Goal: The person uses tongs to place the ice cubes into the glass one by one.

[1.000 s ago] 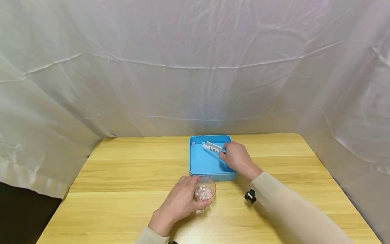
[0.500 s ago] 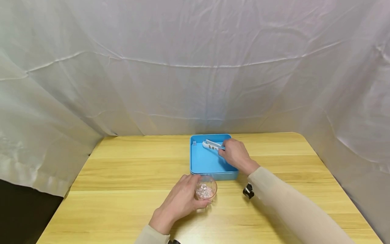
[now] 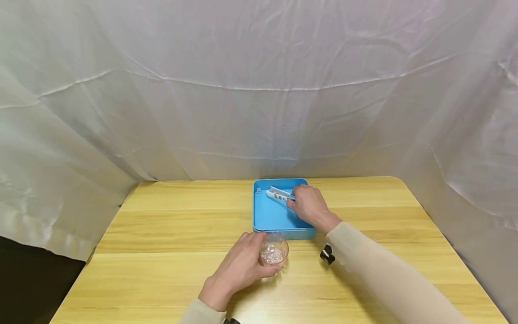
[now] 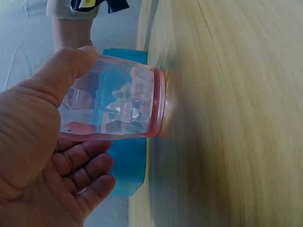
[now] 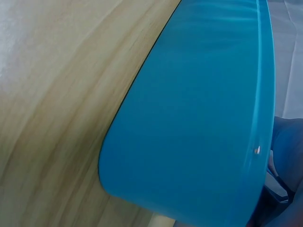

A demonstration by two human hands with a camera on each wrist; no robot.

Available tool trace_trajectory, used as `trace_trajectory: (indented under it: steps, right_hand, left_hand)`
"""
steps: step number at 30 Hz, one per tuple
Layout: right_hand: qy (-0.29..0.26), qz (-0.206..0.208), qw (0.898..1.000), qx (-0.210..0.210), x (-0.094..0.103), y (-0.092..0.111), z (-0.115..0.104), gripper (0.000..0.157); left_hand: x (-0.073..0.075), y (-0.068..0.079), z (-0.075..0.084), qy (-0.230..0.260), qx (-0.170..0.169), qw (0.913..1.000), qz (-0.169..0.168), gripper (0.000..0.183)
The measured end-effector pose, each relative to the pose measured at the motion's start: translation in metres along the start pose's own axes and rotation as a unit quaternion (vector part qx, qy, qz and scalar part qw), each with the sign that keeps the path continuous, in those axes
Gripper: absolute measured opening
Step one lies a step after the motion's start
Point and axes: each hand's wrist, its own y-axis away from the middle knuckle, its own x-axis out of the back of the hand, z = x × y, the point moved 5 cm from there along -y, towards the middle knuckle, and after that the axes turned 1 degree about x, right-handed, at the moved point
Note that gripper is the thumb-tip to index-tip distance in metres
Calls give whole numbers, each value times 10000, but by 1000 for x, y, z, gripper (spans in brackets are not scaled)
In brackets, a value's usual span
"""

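My left hand (image 3: 241, 267) holds a clear, pink-tinted cup (image 4: 125, 101) round its side, upright on the table. Several clear cubes (image 4: 130, 111) like ice lie in the cup. Inside the shallow blue box (image 3: 269, 220), my right hand (image 3: 310, 204) grips a pair of white and light-blue tongs (image 3: 279, 195), whose tips point to the back left. Whether a cube sits between those tips is too small to tell. One clear cube (image 3: 259, 191) lies in the box's back left corner. In the right wrist view the box wall (image 5: 189, 109) hides most of the right hand.
The box stands on a wooden table (image 3: 174, 229) near its back edge, just beyond the cup. A pale grey curtain (image 3: 259, 112) hangs behind the table and along both sides.
The tongs' arms have come closer together, and their tips have shifted slightly left. The cube seen at the tips a second ago no longer shows distinctly. The left hand and cup stay nearly still.
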Motion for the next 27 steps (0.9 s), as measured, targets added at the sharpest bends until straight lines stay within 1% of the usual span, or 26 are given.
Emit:
trace_trajectory:
  steps: [8, 15, 20, 27]
  right_hand:
    - [357, 271, 9988, 203, 0, 4, -2, 24]
    - [750, 520, 9947, 462, 4, 11, -9, 27]
    - [806, 563, 9933, 609, 7, 18, -13, 27]
    - [654, 772, 9924, 701, 15, 30, -12, 28]
  left_hand:
    - [-2, 1, 0, -34, 11, 10000, -21, 82]
    - [-1, 2, -2, -16, 36, 10000, -2, 79]
    - [0, 1, -3, -15, 38, 10000, 51, 77]
    - [1, 1, -4, -25, 58, 10000, 60, 74]
